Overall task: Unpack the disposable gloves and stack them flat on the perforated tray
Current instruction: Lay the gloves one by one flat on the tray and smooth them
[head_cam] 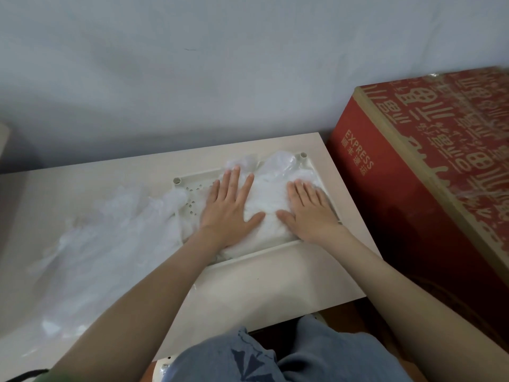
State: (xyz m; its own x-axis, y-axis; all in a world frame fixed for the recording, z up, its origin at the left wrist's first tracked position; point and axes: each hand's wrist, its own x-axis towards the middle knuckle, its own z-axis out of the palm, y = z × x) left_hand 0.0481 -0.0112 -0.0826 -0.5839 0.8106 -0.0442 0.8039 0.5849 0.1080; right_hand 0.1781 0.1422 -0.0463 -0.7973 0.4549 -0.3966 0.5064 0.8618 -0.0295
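As hands (pixel 230 213) (pixel 311 213) press gloves (pixel 271 197) — box (pixel 413 166), seemingly taped, beside.

1. Soft, even light, moderately bright, with no hard highlights.
2. A broad dim shadow darkens the wall (pixel 115 128) at middle left, just above the table (pixel 275 285).
3. The red box (pixel 413 194) at right is smeared by blur; its wrap shows faint glare.
4. Wide-angle bending curves the frame edges.
5. The gloves (pixel 110 230) at left look washed out and soft.

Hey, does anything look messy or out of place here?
Yes: a loose heap of clear plastic gloves sprawls over the pale table left of the cream perforated tray, crumpled and overlapping its left rim instead of stacked flat.
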